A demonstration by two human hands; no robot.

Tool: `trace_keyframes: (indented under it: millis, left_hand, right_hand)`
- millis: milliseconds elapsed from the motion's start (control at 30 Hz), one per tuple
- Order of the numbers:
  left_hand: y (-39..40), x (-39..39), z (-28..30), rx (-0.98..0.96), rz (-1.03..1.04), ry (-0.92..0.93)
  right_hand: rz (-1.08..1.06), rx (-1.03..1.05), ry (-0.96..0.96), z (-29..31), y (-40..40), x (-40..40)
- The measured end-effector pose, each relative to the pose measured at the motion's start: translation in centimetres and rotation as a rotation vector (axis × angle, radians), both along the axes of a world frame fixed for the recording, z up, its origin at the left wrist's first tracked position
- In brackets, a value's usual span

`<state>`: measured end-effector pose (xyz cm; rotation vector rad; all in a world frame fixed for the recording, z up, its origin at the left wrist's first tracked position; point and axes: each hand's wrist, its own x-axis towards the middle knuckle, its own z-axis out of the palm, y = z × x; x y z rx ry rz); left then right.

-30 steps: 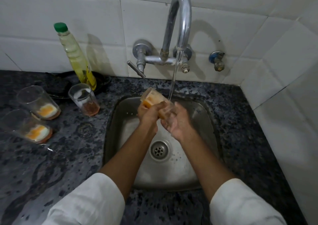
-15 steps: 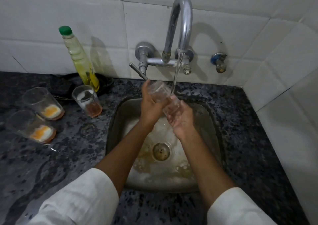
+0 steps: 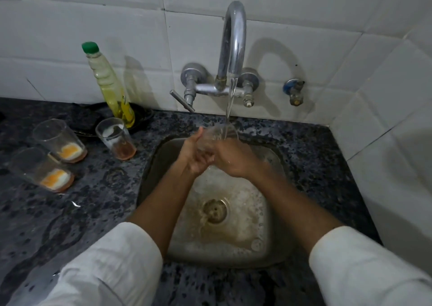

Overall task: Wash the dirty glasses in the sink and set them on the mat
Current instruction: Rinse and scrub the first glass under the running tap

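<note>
The counter [image 3: 77, 214] is dark speckled granite, wet in patches, set into a corner of white-tiled wall [image 3: 385, 90]. A steel sink [image 3: 272, 256] is sunk into it, its basin foamy and brown-tinged around the drain [image 3: 214, 211]. A chrome wall tap [image 3: 233, 41] runs a stream of water into a clear glass [image 3: 216, 135] held over the back of the sink. The left hand [image 3: 192, 156] curls round the glass from the left, thumb raised; the right hand [image 3: 233, 158] wraps it from the right, fingers closed on its lower part. Three dirty glasses [image 3: 115, 138] stand on the counter left of the sink, two with orange and white residue, one with brown. A green-capped bottle of yellow liquid [image 3: 109, 85] stands behind them; its label cannot be read. No writing is legible.
</note>
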<state>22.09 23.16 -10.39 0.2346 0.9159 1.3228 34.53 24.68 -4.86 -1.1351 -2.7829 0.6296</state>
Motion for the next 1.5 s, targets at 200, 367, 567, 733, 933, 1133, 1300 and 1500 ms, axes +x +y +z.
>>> trace_keyframes:
  millis: [200,367,567,733,933,1133,1300,1500]
  left_hand:
    - [-1.0,0.3,0.1,0.058,0.02,-0.111]
    - [0.0,0.4,0.4,-0.014,0.005,-0.116]
    - [-0.2,0.6,-0.3,0.017,-0.057,-0.069]
    - [0.2,0.5,-0.8,0.057,-0.017,-0.174]
    - [-0.5,0.1,-0.7,-0.029,-0.102,-0.046]
    - [-0.2,1.0,-0.9,0.089,0.01,-0.221]
    - [0.2,0.3,-0.2,0.005,-0.103,-0.02]
    - [-0.4,1.4,-0.6,0.115,0.013,-0.253]
  right_hand:
    - [-0.202,-0.048,0.325,0.4,-0.8,-1.6]
    - [-0.149,-0.06,0.13,0.5,-0.7,-1.2]
    - [-0.238,0.076,0.252,0.3,-0.6,-1.0]
    - [-0.389,-0.13,0.355,0.1,-0.8,-2.2]
    - [-0.027,0.164,-0.171,0.3,0.0,0.3]
    - [-0.319,-0.1,0.296,-0.1,-1.1,-1.6]
    - [-0.028,0.234,-0.196,0.5,-1.1,0.5]
    - [-0.341,-0.094,0.377,-0.5,-1.4,-2.4]
